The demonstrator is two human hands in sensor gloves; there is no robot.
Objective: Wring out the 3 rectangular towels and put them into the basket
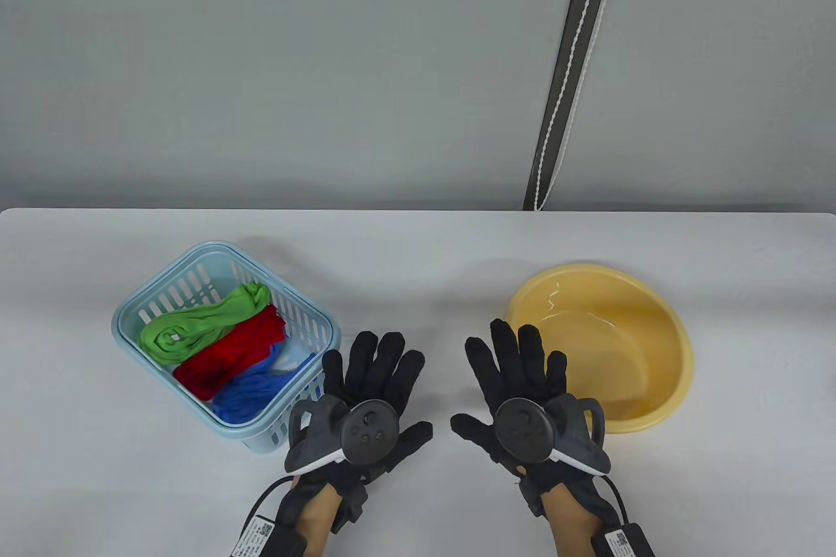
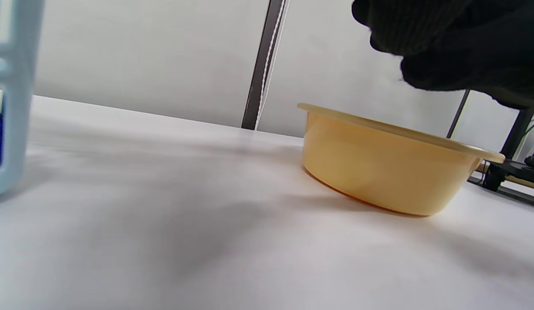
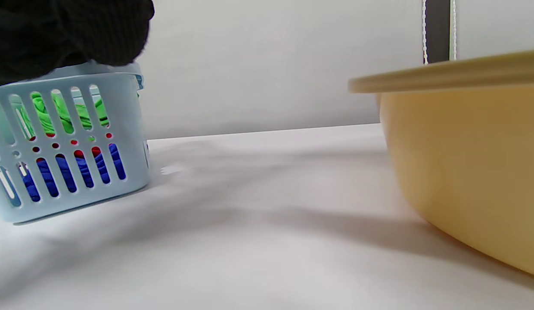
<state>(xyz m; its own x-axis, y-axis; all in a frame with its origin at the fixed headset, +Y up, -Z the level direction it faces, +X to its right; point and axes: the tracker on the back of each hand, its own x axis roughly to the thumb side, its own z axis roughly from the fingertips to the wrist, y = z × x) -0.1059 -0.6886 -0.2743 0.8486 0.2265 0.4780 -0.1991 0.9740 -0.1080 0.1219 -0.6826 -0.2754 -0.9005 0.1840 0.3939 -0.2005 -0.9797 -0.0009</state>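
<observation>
Both gloved hands lie nearest, palms down with fingers spread and holding nothing: the left hand [image 1: 366, 410] and the right hand [image 1: 522, 397] sit side by side, apart, above the white table [image 1: 418, 256]. Just left of the left hand stands the pale blue slotted plastic basket [image 1: 140, 312], holding the twisted green towel [image 1: 202, 322], red towel [image 1: 232, 354] and blue towel [image 1: 251, 390] side by side. Just right of the right hand sits the round yellow plastic basin [image 1: 653, 322], with a little water.
</observation>
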